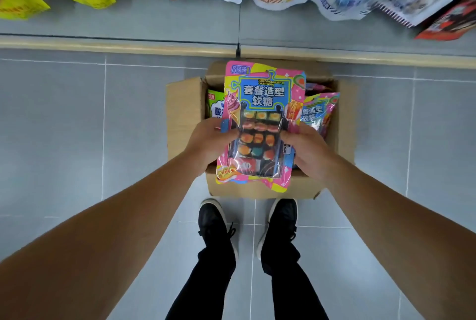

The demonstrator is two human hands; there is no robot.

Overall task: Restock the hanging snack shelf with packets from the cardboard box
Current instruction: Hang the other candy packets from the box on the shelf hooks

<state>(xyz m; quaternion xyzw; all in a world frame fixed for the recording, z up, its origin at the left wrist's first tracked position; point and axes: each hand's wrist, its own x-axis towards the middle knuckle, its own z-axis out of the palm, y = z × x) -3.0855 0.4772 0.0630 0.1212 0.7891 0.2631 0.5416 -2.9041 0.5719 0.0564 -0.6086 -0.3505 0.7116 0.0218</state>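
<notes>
Pink, glossy plastic candy packet (260, 123) sits mid-frame over the open brown cardboard box (184, 118); left hand (210, 143) and right hand (307, 153) clamp its sides, fingers closed on it, fingertips possibly hidden behind.

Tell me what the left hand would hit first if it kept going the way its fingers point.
The left hand points rightward across the pink gummy-candy packet it grips; beyond that, the right hand on the opposite edge, likely. Depth is unclear.
</notes>
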